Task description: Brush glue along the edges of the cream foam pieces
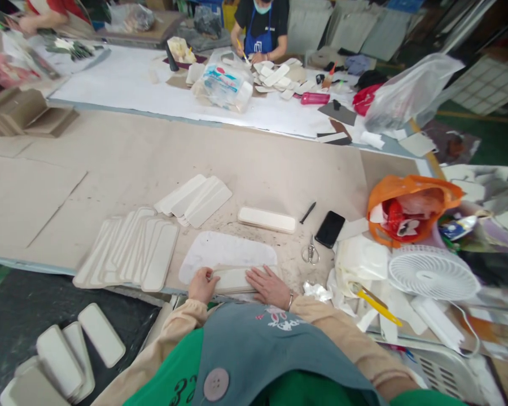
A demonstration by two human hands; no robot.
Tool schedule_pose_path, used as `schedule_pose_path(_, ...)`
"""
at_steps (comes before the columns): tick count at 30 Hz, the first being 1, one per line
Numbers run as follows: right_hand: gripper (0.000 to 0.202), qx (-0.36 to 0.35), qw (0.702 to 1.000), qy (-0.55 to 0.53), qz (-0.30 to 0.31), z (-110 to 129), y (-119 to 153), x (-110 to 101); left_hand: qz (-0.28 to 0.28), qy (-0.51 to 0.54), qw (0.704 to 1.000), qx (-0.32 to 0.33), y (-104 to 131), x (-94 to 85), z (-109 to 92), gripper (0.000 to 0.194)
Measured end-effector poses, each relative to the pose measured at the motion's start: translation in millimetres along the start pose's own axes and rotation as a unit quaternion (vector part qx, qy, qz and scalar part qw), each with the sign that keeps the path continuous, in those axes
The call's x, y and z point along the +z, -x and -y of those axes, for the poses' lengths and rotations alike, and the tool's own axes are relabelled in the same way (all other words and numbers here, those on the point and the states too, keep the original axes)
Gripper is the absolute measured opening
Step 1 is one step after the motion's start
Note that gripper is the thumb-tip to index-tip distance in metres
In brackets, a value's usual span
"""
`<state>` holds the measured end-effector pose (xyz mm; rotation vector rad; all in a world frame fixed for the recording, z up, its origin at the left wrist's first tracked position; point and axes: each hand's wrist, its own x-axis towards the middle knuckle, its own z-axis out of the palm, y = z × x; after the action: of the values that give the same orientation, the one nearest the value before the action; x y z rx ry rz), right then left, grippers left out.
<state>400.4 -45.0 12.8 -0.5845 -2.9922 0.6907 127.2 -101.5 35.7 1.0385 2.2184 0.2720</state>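
An off-white strip-shaped panel (233, 280) with a darker edge lies at the table's front edge, directly before me. My left hand (201, 286) has its fingers curled and closed at the panel's left end. Flat on the right part of the panel rests my right hand (271, 286), fingers stretched out and apart. Just beyond the hands is a larger white rounded sheet (228, 251), partly covered by the panel. A small stack of narrow panels (266, 220) sits farther off. To the left, similar panels are fanned out in a larger group (129, 248) and a smaller one (195, 200).
Scissors (310, 252), a black phone (330, 229) and a dark pen-like tool (307, 212) lie to the right. Beyond them stand an orange bag (410, 208), a white fan (434, 272) and a yellow-handled tool (379, 307). A co-worker (260, 28) sits across the table.
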Motion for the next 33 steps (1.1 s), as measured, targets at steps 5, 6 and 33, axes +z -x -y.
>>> schedule_pose_path(5, 0.06, 0.1, 0.994, 0.031, -0.035, -11.2, 49.4, 0.8, -0.001, 0.027, 1.0, -0.004, -0.5, -0.6, -0.9, 0.016)
schedule_pose_path(6, 0.058, 0.117, 0.992, 0.035, -0.043, -12.6, 57.9, 0.4, -0.002, 0.035, 0.999, -0.004, -0.2, -1.0, -1.5, 0.016)
schedule_pose_path(33, 0.03, 0.238, 0.845, -0.459, -0.137, -0.2, 2.5, -117.4, 0.155, 0.562, 0.812, 0.036, 44.3, -65.2, -132.0, 0.043)
